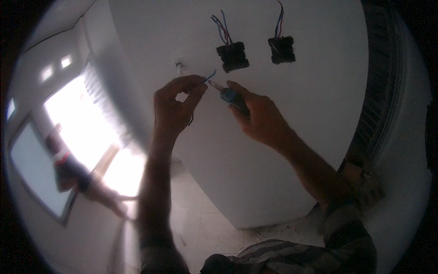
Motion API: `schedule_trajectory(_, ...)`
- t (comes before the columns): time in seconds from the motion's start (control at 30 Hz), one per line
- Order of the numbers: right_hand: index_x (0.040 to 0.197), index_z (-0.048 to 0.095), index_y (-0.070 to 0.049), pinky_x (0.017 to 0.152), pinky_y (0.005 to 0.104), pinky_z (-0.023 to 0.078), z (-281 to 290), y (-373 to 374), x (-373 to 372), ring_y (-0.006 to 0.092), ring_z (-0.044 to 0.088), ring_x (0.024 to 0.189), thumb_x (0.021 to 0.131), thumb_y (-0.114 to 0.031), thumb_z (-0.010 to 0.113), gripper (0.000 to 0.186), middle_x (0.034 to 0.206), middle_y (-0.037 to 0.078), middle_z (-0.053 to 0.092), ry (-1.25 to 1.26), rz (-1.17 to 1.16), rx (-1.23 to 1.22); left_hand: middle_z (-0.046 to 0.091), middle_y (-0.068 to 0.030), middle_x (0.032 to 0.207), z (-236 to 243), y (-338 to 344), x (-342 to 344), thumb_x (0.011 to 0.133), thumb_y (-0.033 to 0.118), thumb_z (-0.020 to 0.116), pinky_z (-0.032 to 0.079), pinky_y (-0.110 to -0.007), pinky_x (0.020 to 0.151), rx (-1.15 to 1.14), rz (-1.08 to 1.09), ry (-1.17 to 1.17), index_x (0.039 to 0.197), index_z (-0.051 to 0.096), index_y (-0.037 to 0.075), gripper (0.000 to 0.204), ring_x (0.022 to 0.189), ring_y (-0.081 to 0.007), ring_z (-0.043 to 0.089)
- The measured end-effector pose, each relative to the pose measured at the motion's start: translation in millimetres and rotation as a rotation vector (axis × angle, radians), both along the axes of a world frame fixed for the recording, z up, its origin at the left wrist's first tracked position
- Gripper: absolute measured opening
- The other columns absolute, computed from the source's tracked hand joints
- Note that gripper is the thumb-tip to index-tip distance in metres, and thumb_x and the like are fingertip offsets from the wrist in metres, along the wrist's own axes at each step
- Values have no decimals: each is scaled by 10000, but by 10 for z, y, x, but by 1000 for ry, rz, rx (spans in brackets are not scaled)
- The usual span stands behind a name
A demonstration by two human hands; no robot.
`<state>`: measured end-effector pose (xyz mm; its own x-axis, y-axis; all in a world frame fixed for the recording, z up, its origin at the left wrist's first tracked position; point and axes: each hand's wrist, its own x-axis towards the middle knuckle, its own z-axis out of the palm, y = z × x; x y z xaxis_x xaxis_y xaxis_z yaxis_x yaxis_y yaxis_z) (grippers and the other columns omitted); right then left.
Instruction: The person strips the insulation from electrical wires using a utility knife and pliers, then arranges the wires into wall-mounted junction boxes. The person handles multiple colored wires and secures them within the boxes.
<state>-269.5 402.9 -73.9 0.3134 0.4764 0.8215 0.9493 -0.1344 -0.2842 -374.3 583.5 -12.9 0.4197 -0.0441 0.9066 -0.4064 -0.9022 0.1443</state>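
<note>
My left hand [175, 100] pinches a thin blue wire [211, 74] between thumb and fingertips, its end sticking out up to the right. A dark strand shows below that hand. My right hand [260, 112] is closed round teal-handled pliers [232, 97], whose metal tip points up and left and lies close to the wire; whether they touch I cannot tell. Behind my left hand, a pale stub of conduit [179, 67] pokes out of a hole in the wall. Beyond the pliers, a square black wall box [233, 57] has several red and blue wires coming out.
A second black wall box [282, 50] with wires sits to the right on the white wall [260, 182]. At left, another person [68, 169] stands before a bright window opening [82, 121]. A cardboard box [365, 180] is at the right, and tiled floor [200, 214] lies below.
</note>
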Motion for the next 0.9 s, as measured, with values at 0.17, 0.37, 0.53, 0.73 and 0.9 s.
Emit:
schedule_trajectory(0.17, 1383, 423, 33, 722, 419, 566, 44, 26, -39, 328, 693, 787, 941, -188, 592, 523, 951, 216, 675, 19, -15, 27, 732, -83, 953, -33, -39, 36, 856, 137, 733, 532, -318, 731, -43, -24, -21, 951, 745, 68, 118, 820, -152, 665)
schedule_trajectory(0.37, 1380, 434, 18, 722, 446, 561, 9, 102, -52, 358, 684, 784, 943, -187, 583, 506, 934, 215, 671, -105, -119, 80, 728, -87, 951, -51, -47, 43, 865, 152, 723, 546, -317, 740, -48, -17, -16, 940, 739, 64, 117, 828, -159, 682)
schedule_trajectory(0.53, 1372, 449, 7, 793, 480, 539, 82, 183, -134, 392, 667, 862, 972, -216, 539, 467, 1007, 226, 664, -24, -133, 34, 724, -86, 915, -101, -26, 54, 862, 177, 741, 543, -314, 743, -85, -107, -78, 982, 723, 45, 178, 813, -138, 664)
schedule_trajectory(0.73, 1375, 463, -12, 905, 448, 522, 166, 214, 28, 392, 641, 1068, 1011, -243, 485, 432, 1197, 244, 625, -270, -78, 165, 686, -86, 818, 22, -58, 130, 897, 176, 691, 528, -311, 661, -56, -253, -207, 937, 694, 32, 149, 721, -151, 634)
schedule_trajectory(0.9, 1389, 466, -57, 936, 475, 511, 356, 341, -74, 361, 627, 1123, 994, -210, 527, 428, 1236, 223, 617, -228, -18, 160, 654, -79, 764, 156, 80, -62, 912, 195, 668, 501, -314, 616, -165, -251, -109, 950, 688, 37, 164, 662, -162, 604)
